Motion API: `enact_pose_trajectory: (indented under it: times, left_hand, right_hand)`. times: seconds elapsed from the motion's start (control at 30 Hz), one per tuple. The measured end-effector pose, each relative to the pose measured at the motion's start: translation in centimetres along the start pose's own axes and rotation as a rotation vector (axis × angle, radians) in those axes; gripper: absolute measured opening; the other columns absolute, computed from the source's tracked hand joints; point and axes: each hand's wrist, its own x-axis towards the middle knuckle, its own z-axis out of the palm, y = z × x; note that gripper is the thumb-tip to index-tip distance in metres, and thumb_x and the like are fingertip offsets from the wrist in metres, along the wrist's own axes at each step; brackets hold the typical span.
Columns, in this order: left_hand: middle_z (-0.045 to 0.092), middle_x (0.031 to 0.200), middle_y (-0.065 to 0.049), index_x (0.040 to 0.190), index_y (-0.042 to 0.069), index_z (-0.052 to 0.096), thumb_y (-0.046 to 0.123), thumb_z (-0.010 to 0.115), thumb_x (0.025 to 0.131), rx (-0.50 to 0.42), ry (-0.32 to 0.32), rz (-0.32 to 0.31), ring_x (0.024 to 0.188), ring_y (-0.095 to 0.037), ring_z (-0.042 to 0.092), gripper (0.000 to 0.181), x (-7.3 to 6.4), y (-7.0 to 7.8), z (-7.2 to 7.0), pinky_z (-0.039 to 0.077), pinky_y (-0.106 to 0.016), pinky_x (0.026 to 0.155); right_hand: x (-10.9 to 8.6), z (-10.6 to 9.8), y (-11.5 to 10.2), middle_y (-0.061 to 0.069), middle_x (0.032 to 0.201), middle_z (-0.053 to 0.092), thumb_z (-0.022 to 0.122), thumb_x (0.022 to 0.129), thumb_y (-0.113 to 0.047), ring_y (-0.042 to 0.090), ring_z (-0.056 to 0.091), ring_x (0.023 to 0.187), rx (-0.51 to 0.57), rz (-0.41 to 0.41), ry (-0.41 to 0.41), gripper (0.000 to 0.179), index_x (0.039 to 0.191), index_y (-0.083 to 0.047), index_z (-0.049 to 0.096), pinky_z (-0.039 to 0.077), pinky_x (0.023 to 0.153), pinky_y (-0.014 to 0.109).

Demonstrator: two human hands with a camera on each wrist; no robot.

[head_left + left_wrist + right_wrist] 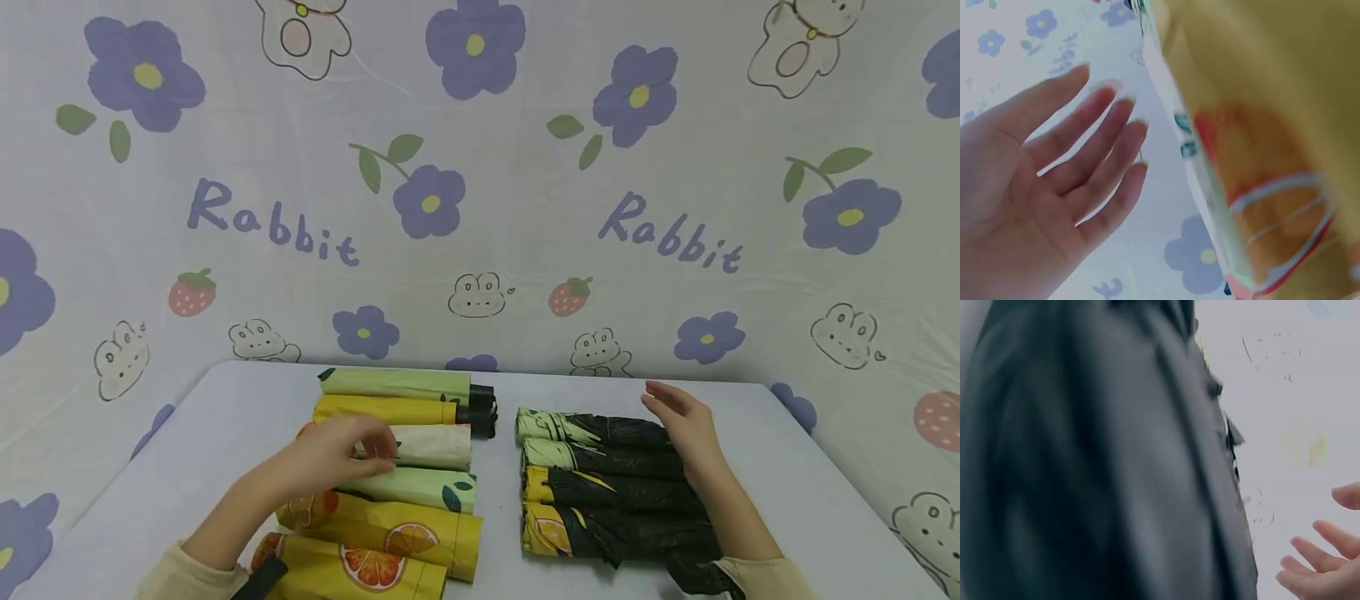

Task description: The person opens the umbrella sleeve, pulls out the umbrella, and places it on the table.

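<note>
On the left of the table lies a row of patterned fabric umbrella sleeves: light green [397, 382], yellow [390, 410], cream [433, 446], leaf-printed green [420, 487], and yellow with orange slices [442, 527]. Black ends [482, 408] stick out of the far two. My left hand [330, 454] hovers over the row's middle, fingers loosely bent, nothing in its grasp. To the right lie several folded black umbrellas [637, 492] side by side, with green or yellow printed ends [547, 529]. Above their right ends is my right hand [686, 425], its fingers spread and relaxed, holding nothing.
The white table [795, 467] meets a cloth backdrop [517, 208] printed with flowers and rabbits. A strip of white tabletop separates the two rows. Dark bands show at both sleeve cuffs, and a black piece [693, 575] lies by the right cuff.
</note>
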Motion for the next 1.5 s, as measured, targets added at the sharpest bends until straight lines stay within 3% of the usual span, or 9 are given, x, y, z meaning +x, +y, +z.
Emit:
enact_pose_trajectory:
  times: [0.07,0.2,0.3,0.6,0.7,0.9,1.03,1.23,1.5]
  left_hand:
    - [0.068,0.101,0.001,0.106,0.014,0.067,0.024,0.068,0.092,0.037,0.047,-0.012,0.094,-0.015,0.063,0.017,0.9,-0.8,-0.7,0.053,-0.032,0.081]
    - [0.068,0.112,-0.007,0.113,0.011,0.067,0.022,0.071,0.09,0.236,0.146,-0.052,0.104,-0.028,0.063,0.026,2.5,-2.5,-1.6,0.053,-0.045,0.088]
    - [0.067,0.116,-0.01,0.116,0.011,0.066,0.024,0.072,0.088,0.344,0.171,-0.086,0.108,-0.032,0.063,0.031,3.7,-3.8,-1.9,0.052,-0.049,0.09]
    - [0.064,0.117,-0.01,0.122,0.009,0.064,0.024,0.072,0.089,0.334,0.106,-0.108,0.109,-0.031,0.061,0.038,6.2,-6.4,-1.8,0.051,-0.048,0.093]
    - [0.064,0.114,-0.01,0.121,0.008,0.064,0.024,0.074,0.087,0.343,0.082,-0.113,0.106,-0.029,0.062,0.039,6.6,-6.7,-1.6,0.051,-0.047,0.092]
    - [0.065,0.11,-0.01,0.116,0.008,0.066,0.024,0.078,0.083,0.352,0.055,-0.121,0.101,-0.027,0.061,0.039,7.0,-7.2,-1.2,0.052,-0.044,0.09]
    - [0.066,0.107,-0.008,0.114,0.009,0.067,0.023,0.079,0.081,0.361,0.051,-0.121,0.1,-0.025,0.062,0.038,7.0,-7.7,-0.9,0.052,-0.043,0.089]
    - [0.066,0.104,-0.004,0.113,0.011,0.069,0.022,0.082,0.077,0.438,0.049,-0.086,0.099,-0.024,0.062,0.04,7.3,-8.3,-0.4,0.052,-0.043,0.089]
    - [0.06,0.102,-0.003,0.118,0.019,0.068,0.036,0.082,0.076,0.615,0.04,-0.101,0.092,-0.024,0.06,0.046,7.8,-8.2,0.4,0.051,-0.039,0.069]
  right_hand:
    - [0.3,0.7,-0.6,0.022,0.152,0.04,0.049,0.102,-0.03,0.035,0.037,0.141,0.015,-0.015,-0.01,0.055,0.147,-0.001,0.038,0.026,0.119,0.053]
    - [0.8,2.3,-1.5,0.02,0.151,0.042,0.05,0.102,-0.032,0.033,0.04,0.14,0.032,-0.047,-0.052,0.055,0.147,-0.002,0.039,0.031,0.117,0.048]
    - [1.1,3.5,-2.0,0.019,0.15,0.044,0.051,0.102,-0.032,0.033,0.044,0.137,0.031,-0.077,-0.099,0.054,0.146,-0.003,0.041,0.036,0.115,0.046]
    - [2.0,6.9,-3.0,0.021,0.145,0.048,0.054,0.101,-0.026,0.036,0.048,0.132,0.013,-0.124,-0.228,0.05,0.143,-0.001,0.045,0.039,0.112,0.049]
    - [2.0,7.9,-3.3,0.022,0.143,0.05,0.055,0.1,-0.025,0.037,0.051,0.13,-0.004,-0.139,-0.264,0.048,0.141,-0.001,0.047,0.042,0.11,0.049]
    - [2.1,9.5,-4.0,0.023,0.144,0.05,0.054,0.1,-0.02,0.037,0.051,0.131,0.099,-0.093,-0.337,0.046,0.141,0.0,0.048,0.044,0.108,0.046]
    - [2.4,10.2,-4.3,0.022,0.144,0.05,0.055,0.1,-0.022,0.036,0.051,0.132,0.1,-0.083,-0.365,0.047,0.141,0.0,0.047,0.044,0.108,0.046]
    - [2.5,11.4,-4.9,0.022,0.144,0.05,0.055,0.099,-0.02,0.037,0.05,0.132,0.088,-0.107,-0.402,0.047,0.141,0.001,0.048,0.044,0.108,0.047]
    - [2.7,13.3,-5.6,0.021,0.142,0.052,0.057,0.099,-0.02,0.035,0.052,0.13,0.078,-0.105,-0.479,0.048,0.14,0.002,0.048,0.043,0.109,0.047]
